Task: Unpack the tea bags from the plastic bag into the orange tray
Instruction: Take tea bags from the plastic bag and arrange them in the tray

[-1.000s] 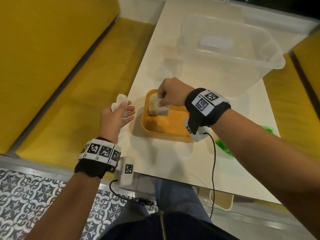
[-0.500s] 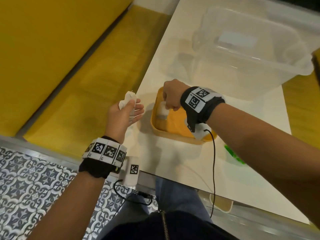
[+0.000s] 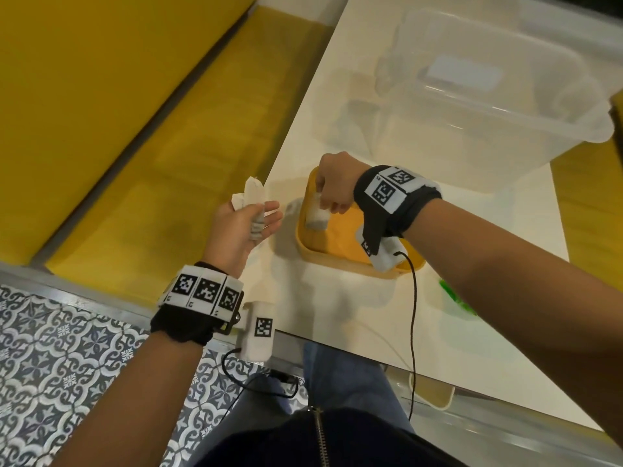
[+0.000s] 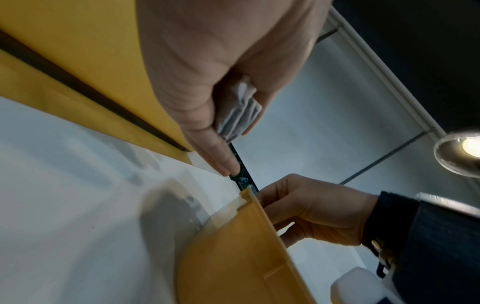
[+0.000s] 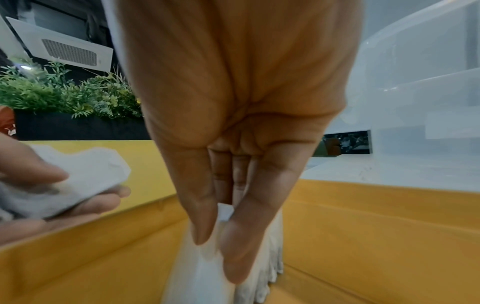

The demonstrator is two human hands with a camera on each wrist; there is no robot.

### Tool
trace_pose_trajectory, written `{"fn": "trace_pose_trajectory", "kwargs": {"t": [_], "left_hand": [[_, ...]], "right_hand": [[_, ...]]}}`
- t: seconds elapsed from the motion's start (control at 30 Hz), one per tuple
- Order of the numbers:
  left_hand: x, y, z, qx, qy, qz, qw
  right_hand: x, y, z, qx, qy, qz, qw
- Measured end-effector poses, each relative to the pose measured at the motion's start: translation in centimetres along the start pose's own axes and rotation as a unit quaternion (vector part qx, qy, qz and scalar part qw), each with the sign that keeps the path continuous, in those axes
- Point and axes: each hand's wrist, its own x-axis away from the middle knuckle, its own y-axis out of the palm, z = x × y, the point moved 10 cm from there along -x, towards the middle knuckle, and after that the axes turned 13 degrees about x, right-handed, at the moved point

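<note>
Lowered deeper into shallow orange plastic tray (image 3: pixel 340 256): right hand (image 3: pixel 333 187) pinching white paper tea bags (image 3: pixel 317 219); left hand (image 3: pixel 241 227) clasping spare bags (image 3: pixel 251 197); placing step, release next.

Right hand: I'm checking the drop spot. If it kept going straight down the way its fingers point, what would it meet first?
Probably the floor of the orange tray: the right hand points down into it, pinching tea bags whose lower ends would likely land first.

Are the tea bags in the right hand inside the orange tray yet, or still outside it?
Inside. The tea bags stand upright within the orange tray walls, pinched by the right hand.
</note>
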Motion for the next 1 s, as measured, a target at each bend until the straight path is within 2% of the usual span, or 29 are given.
{"fn": "trace_pose_trajectory", "kwargs": {"t": [0.17,0.4,0.53,0.63,0.77,1.0], "left_hand": [[-0.1,0.4,-0.5,0.05,-0.044,-0.02,0.998],[0.1,0.4,-0.4,0.048,-0.039,-0.025,0.998],[0.2,0.2,-0.3,0.057,-0.037,-0.017,0.998],[0.2,0.4,-0.2,0.037,-0.028,-0.027,0.999],[0.6,1.3,0.0,-0.002,-0.02,-0.053,0.998],[1.4,2.7,0.4,-0.022,-0.011,-0.055,0.998]], "right_hand": [[0.9,-0.6,0.5,-0.009,0.004,0.013,1.0],[1.6,-0.7,-0.4,0.036,-0.014,0.047,0.998],[1.8,-0.7,-0.8,0.043,-0.024,0.044,0.998],[2.1,-1.4,0.2,0.017,-0.007,0.044,0.999],[3.2,-3.5,1.3,-0.04,0.009,0.086,0.995],[5.3,-6.3,1.2,-0.141,-0.025,0.161,0.977]]}}
